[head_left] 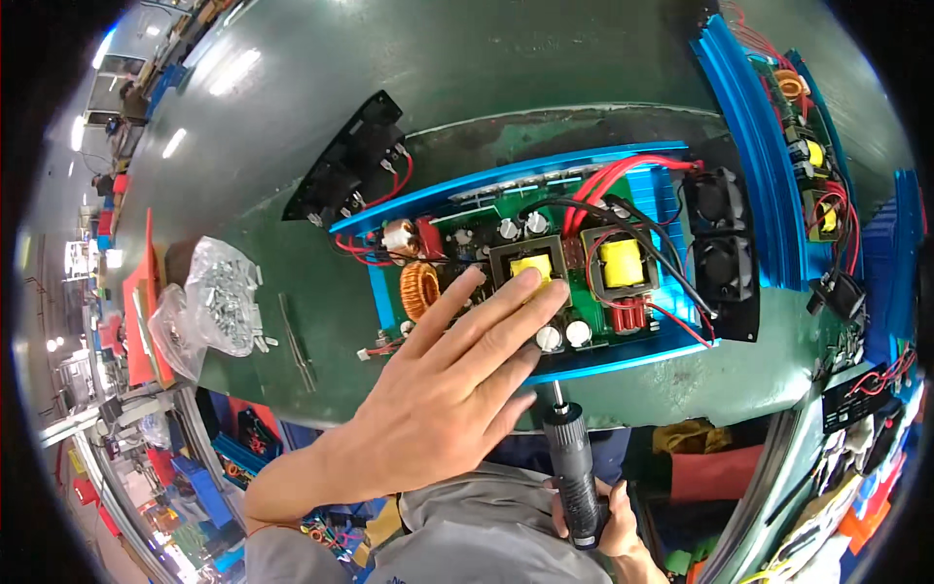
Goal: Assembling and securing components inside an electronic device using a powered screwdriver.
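Note:
My left hand (452, 394) lies palm down with fingers stretched out across a circuit board (589, 302) inside a blue metal housing (623, 360). Its fingertips reach a yellow-wound transformer (530, 266); beside them sits a copper-wire coil (419, 291). Wrapped around the lower grip of a black power screwdriver (574, 467) is my right hand (620, 521). The screwdriver points away from me, its bit at the housing's near side wall; the contact itself is too small to make out. A black end plate with two fans (723, 234) hangs by wires at the housing's right end.
Another black end plate (350, 161) lies at the far left of the housing. Further left are a plastic bag of small metal parts (222, 297) and thin metal strips (297, 341). More blue housings (754, 165) stand on the right, one with a board (812, 146).

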Demonstrator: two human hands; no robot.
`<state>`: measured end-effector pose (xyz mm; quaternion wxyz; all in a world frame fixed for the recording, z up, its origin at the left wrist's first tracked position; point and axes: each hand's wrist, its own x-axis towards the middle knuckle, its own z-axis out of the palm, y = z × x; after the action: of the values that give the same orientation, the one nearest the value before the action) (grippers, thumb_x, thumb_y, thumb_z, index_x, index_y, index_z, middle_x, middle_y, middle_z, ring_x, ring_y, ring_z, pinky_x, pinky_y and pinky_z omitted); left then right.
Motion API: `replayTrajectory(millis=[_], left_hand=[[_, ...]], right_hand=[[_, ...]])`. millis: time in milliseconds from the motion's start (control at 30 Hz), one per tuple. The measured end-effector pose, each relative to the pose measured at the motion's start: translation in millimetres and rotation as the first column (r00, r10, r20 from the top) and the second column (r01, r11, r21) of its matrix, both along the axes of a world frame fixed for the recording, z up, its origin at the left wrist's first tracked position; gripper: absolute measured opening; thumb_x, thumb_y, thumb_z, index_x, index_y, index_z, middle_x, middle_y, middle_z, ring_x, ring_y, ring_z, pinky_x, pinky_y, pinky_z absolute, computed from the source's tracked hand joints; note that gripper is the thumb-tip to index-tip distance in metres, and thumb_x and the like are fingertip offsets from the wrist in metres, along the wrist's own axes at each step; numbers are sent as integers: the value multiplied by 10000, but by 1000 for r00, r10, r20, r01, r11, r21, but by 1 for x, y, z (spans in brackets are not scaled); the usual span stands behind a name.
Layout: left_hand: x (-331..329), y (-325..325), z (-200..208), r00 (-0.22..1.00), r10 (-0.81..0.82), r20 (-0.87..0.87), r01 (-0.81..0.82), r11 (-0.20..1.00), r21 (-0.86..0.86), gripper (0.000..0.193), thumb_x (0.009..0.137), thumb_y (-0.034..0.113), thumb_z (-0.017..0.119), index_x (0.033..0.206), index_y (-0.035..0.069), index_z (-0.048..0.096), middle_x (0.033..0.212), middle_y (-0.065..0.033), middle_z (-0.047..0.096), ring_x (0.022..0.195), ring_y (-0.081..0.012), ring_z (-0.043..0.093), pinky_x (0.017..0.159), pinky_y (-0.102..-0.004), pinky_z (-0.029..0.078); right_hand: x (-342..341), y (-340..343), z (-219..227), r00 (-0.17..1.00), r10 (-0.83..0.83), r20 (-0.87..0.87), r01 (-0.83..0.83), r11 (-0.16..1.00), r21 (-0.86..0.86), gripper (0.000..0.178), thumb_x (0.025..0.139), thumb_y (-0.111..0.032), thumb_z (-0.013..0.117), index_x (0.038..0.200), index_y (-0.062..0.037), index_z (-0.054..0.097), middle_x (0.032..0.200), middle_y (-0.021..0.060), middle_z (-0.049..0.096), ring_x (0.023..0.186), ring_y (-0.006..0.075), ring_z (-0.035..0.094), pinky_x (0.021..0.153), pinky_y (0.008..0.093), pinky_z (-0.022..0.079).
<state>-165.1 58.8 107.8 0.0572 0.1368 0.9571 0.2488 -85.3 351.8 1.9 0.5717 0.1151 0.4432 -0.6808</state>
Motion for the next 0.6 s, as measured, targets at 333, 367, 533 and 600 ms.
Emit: replayTrajectory(millis=[333, 367, 533, 600], left_hand=[[3, -6, -32, 986, 25, -163, -1, 990, 144, 274, 760, 29, 754, 1016, -43, 687, 1376, -189, 607, 1348, -379, 523, 1121, -554, 415], [4, -7, -33, 987, 16, -161, 5, 991, 131, 277, 760, 32, 750, 1018, -48, 692, 1364, -179, 618, 1342, -373, 531, 1119, -551, 418], [3, -9, -28, 983, 16, -185, 8, 992, 125, 242, 792, 17, 716, 1015, -74, 713, 1357, -151, 638, 1347, -341, 539, 1116, -528, 424], [6, -8, -33, 972, 30, -233, 3, 990, 141, 248, 826, 12, 698, 1062, -63, 699, 1382, -137, 623, 1368, -321, 521, 1154, -506, 391]], right_hand=[[0, -5, 14, 969, 60, -239, -18, 985, 173, 956, 943, -791, 338, 1236, 94, 550, 791, 134, 677, 657, 172, 624, 605, 294, 480], [5, -7, 13, 966, 54, -253, -9, 984, 178, 947, 950, -782, 333, 1237, 94, 548, 796, 135, 678, 656, 173, 624, 607, 298, 482], [3, -3, 2, 994, 27, -110, -22, 999, 45, 976, 937, -791, 337, 1325, 85, 523, 820, 101, 639, 628, 177, 604, 574, 301, 461], [0, -2, 0, 997, 26, 78, -23, 999, -39, 1005, 906, -843, 271, 1289, 40, 562, 648, 127, 603, 502, 197, 529, 493, 313, 420]])
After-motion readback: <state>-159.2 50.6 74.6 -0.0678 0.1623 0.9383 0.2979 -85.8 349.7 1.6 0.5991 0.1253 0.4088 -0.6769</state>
